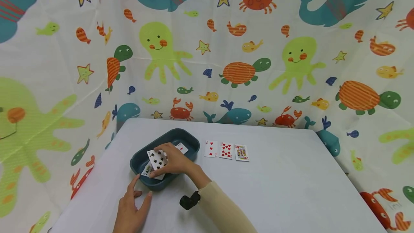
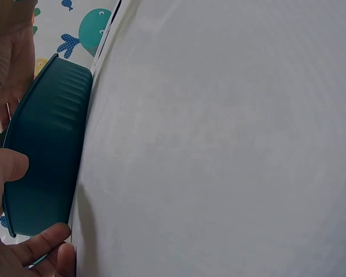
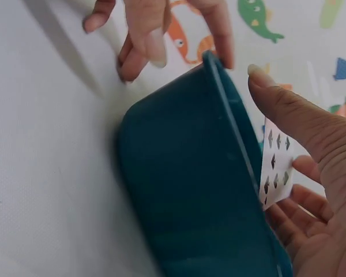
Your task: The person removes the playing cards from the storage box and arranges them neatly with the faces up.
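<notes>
A dark teal oblong tub stands on the white table and holds several playing cards. My right hand reaches over the tub and grips a spade playing card between thumb and fingers. The same spade card shows beside the rim in the right wrist view. Below it in the tub lies a picture card; a red diamond card leans at the far end. My left hand is at the near left corner, its index fingertip at the rim and its thumb spread away.
Right of the tub, three heart cards lie face up in a row: a three of hearts, a higher number card of hearts and a face card. A sea-animal patterned curtain hangs behind the white table.
</notes>
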The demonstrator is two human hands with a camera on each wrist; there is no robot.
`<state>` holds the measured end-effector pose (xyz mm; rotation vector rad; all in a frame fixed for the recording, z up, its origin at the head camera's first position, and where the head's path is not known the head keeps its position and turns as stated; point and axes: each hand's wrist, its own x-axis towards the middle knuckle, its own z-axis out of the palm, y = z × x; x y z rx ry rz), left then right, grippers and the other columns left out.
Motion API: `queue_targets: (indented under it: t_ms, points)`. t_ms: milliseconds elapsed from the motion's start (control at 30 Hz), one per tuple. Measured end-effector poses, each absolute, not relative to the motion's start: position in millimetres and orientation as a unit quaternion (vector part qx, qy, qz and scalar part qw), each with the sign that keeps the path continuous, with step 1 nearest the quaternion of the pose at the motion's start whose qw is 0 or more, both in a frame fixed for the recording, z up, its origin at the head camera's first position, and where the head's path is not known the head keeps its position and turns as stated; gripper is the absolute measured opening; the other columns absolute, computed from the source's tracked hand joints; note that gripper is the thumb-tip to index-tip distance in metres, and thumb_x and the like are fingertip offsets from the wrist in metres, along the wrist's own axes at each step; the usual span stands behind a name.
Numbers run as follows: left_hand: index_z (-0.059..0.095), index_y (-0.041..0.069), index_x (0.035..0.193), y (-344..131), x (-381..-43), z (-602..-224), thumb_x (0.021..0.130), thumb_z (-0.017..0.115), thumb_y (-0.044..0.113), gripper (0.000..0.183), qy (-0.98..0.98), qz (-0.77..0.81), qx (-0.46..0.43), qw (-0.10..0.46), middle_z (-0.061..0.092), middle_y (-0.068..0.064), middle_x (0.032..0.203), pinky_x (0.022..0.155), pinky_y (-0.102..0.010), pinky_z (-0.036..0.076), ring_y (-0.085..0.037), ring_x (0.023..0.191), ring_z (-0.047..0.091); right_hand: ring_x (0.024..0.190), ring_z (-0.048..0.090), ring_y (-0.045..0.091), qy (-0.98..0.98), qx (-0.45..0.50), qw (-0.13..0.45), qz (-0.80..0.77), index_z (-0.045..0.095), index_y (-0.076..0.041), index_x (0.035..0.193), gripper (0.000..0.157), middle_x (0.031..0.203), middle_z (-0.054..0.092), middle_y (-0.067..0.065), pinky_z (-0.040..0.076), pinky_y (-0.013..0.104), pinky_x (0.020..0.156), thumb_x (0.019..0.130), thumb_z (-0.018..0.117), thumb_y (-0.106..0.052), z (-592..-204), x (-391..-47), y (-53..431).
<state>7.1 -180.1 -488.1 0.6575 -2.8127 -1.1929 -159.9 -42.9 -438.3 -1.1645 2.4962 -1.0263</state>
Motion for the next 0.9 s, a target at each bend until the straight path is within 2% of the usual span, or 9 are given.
queue_targets:
  t_ms: [200,433,633,900]
  points:
    - [0.013,0.016,0.162,-177.7,9.1,-488.2,0.101,0.059,0.041,0.081,-0.900,-0.381,0.211,0.010,0.059,-0.029,0.132,0.093,-0.065,0.044,-0.048,0.122,0.047,0.122,0.051,0.008,0.830,-0.394,0.094,-0.382,0.055,-0.021,0.145,0.083,0.146,0.051,-0.002,0.048,0.021,0.097,0.074,0.092,-0.042,-434.3,-152.8,-32.4]
    - [0.014,0.015,0.162,-174.2,11.4,-487.6,0.101,0.059,0.041,0.080,-0.901,-0.377,0.211,0.023,0.060,-0.029,0.131,0.094,-0.065,0.043,-0.049,0.122,0.047,0.126,0.050,0.008,0.800,-0.400,0.085,-0.439,0.055,-0.020,0.145,0.083,0.148,0.050,-0.002,0.048,0.019,0.099,0.074,0.093,-0.037,-434.2,-141.0,-12.0]
    - [0.016,0.015,0.161,-172.1,14.9,-489.1,0.100,0.061,0.037,0.079,-0.901,-0.378,0.208,0.039,0.061,-0.030,0.129,0.094,-0.065,0.043,-0.049,0.121,0.047,0.126,0.053,0.011,0.775,-0.382,0.092,-0.495,0.054,-0.021,0.147,0.082,0.155,0.045,0.006,0.051,0.028,0.100,0.075,0.093,-0.033,-437.6,-133.2,10.8]
    - [0.015,0.015,0.162,-168.4,17.7,-488.3,0.100,0.062,0.036,0.080,-0.898,-0.382,0.215,0.036,0.060,-0.031,0.130,0.093,-0.066,0.043,-0.050,0.122,0.046,0.132,0.051,0.017,0.758,-0.342,0.098,-0.546,0.053,-0.021,0.148,0.080,0.152,0.047,-0.002,0.048,0.044,0.107,0.078,0.091,-0.029,-443.8,-120.5,37.3]
